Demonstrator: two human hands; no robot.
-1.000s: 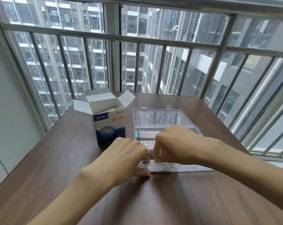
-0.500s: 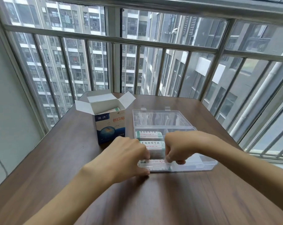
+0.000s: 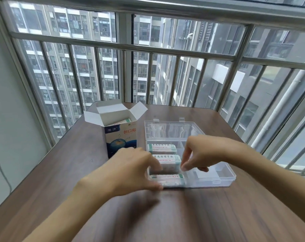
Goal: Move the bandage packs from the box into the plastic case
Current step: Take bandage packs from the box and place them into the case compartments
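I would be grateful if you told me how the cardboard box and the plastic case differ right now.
The cardboard box stands upright and is opaque, printed blue; the plastic case lies flat and is clear. The box has flaps, the case a laid-back lid. Both are open, hold bandage packs and rest on the table.

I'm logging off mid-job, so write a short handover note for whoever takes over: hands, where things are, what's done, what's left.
Left hand: fingers rest against the left end of the clear plastic compartment case, steadying it; holds nothing.
Right hand: over the case, fingertips at the right end of the middle white bandage pack, apparently seating it.
Done: three white packs lie in the case's left compartments, far, middle and near.
Left: the open blue-and-white cardboard box stands left of the case with at least one pack showing inside. Move those over.
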